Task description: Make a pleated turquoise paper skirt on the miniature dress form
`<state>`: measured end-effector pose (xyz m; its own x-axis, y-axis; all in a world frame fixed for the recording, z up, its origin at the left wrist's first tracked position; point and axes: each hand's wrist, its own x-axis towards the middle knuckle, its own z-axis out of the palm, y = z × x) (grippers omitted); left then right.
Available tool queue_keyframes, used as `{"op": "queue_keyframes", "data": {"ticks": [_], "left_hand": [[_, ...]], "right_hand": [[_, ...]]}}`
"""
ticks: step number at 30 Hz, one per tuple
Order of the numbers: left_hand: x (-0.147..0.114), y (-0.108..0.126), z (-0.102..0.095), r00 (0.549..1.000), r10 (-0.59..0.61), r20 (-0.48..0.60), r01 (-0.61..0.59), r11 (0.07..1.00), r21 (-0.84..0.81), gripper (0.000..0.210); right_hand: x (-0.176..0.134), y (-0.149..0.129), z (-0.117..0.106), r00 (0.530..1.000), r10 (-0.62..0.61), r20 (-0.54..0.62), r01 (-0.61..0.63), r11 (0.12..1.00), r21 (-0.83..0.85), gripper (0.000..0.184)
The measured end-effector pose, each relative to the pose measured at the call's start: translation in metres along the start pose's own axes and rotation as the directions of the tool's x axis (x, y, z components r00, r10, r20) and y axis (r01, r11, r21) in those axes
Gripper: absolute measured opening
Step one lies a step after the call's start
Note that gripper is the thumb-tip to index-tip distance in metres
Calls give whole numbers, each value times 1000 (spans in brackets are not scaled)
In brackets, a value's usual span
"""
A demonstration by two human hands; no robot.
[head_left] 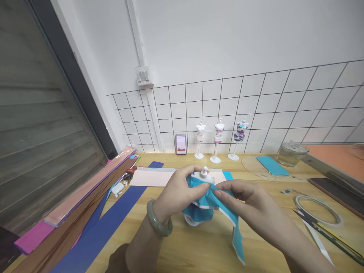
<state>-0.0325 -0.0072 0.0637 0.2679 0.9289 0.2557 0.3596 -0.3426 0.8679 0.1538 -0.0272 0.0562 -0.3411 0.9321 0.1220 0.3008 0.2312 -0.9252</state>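
A small white dress form (205,172) stands between my hands, draped in a blue strip with white edging (226,212). My left hand (184,189) curls around the form from the left, its thumb pressing the blue strip against the front. On the right, my right hand (241,195) pinches the gathered upper edge of the same strip between thumb and fingers. One end of the strip hangs down to the right in front of the form. Gathered blue layers wrap the form's lower part, and most of its body is hidden.
Three mini dress forms (217,136) and a phone (181,144) stand at the back. Coloured sheets (93,185) and an earbud case (117,189) lie left. On the right are a glass cup (292,153), a tape roll (318,210) and tweezers (327,231).
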Motion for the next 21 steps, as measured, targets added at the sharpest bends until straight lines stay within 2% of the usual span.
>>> {"op": "queue_keyframes", "data": {"ticks": [7, 14, 17, 21], "left_hand": [[-2, 4, 0, 1000, -8, 25, 7, 1000, 28, 26], [-5, 6, 0, 999, -30, 33, 28, 997, 69, 31], [-5, 6, 0, 999, -33, 39, 31, 997, 72, 33], [-4, 5, 1, 999, -24, 38, 22, 999, 49, 33]], "right_hand": [[0, 1, 0, 1000, -5, 25, 5, 1000, 6, 32], [1, 0, 1, 994, 38, -106, -37, 999, 7, 29], [0, 0, 0, 997, 45, -67, -44, 999, 19, 31], [-2, 0, -1, 1000, -17, -9, 16, 999, -36, 33]]}}
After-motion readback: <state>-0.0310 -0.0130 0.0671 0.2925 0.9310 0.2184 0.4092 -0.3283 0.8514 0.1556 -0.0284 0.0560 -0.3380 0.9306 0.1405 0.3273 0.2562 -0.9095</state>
